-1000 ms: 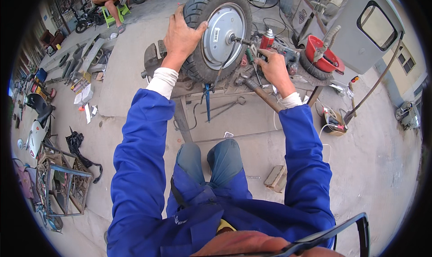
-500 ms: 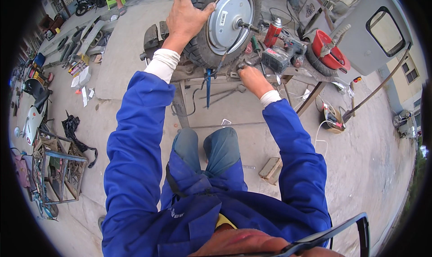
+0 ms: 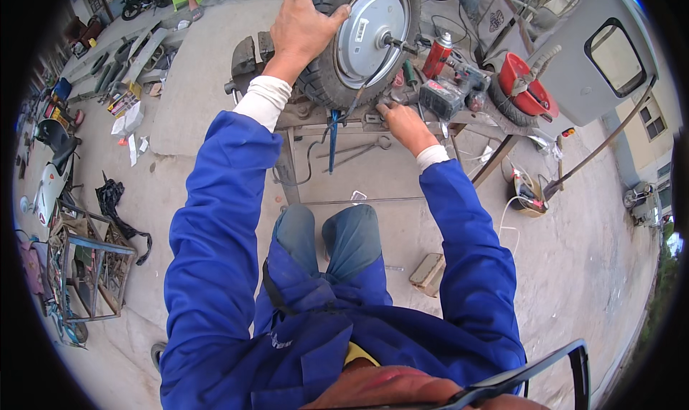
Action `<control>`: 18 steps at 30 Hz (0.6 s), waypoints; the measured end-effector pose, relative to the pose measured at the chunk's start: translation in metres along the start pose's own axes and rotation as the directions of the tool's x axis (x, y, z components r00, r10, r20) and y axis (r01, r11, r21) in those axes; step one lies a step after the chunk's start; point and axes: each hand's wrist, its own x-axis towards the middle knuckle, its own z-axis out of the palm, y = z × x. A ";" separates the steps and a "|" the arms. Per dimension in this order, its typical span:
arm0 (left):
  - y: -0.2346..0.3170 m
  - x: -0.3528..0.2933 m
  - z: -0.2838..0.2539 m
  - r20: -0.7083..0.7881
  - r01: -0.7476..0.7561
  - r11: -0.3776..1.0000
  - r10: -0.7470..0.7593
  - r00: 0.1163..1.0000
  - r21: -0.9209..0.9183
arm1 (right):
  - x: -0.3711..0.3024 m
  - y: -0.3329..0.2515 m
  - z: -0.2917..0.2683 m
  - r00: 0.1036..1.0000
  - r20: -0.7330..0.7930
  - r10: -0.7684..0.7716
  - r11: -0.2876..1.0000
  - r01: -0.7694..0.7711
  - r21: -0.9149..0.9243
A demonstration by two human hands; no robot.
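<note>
A motor wheel (image 3: 364, 38) with a black tyre and silver hub stands upright on a cluttered workbench (image 3: 316, 116). My left hand (image 3: 300, 28) grips the tyre's left side, its thumb reaching towards the rim. A dark cable (image 3: 372, 76) runs from the axle down past the bench edge. To the right of the wheel, my right hand (image 3: 408, 126) is closed low at the bench's front edge, among small metal parts. What its fingers hold cannot be made out. A blue bar (image 3: 333, 141) hangs below the wheel.
Right of the wheel lie a red spray can (image 3: 437, 55), a cordless drill (image 3: 452, 94) and a red bowl (image 3: 522, 87) resting on a tyre. A vise (image 3: 247, 66) sits at the bench's left. Wrenches (image 3: 366, 149) lie under the bench; a metal rack (image 3: 90, 266) stands at left.
The wheel and my left hand appear slightly further right, partly with a small shift of the view. My right hand's fingers have turned slightly at the bench edge. The left hand keeps its grip.
</note>
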 end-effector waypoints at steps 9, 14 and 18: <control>0.017 -0.001 -0.012 0.065 0.083 0.995 -0.078 0.995 -0.064 | -0.013 -0.001 -0.037 0.913 -0.352 0.206 0.934 -0.077 0.348; 0.016 -0.003 -0.014 0.054 0.097 0.994 -0.095 0.994 -0.041 | 0.020 -0.021 -0.108 0.717 -0.200 0.667 0.403 -0.121 0.907; 0.018 -0.002 -0.007 0.028 0.069 0.997 -0.068 0.997 -0.045 | 0.046 -0.003 -0.105 0.693 -0.496 0.523 0.692 -0.006 0.722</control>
